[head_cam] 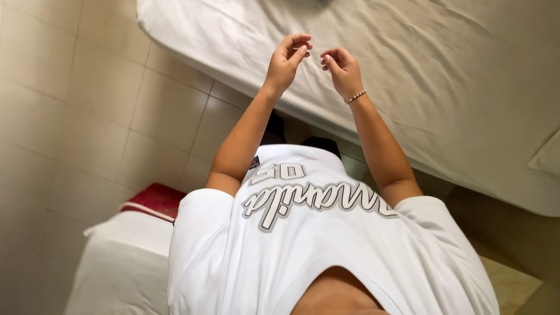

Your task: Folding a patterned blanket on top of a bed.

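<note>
Both my hands are raised side by side over the near edge of a bed covered with a wrinkled white sheet [443,70]. My left hand [287,58] has its fingers curled, thumb and fingertips pinched together, with nothing visible in them. My right hand [343,71], with a beaded bracelet [355,97] on the wrist, is loosely curled and holds nothing. The two hands are a few centimetres apart and neither touches the sheet. My white shirt [326,251] with grey lettering fills the lower part of the view.
Beige floor tiles [87,105] lie to the left. A pillow corner [548,156] shows at the right edge of the bed. At lower left stands another white-covered surface [122,262] with a red item [156,199] on it.
</note>
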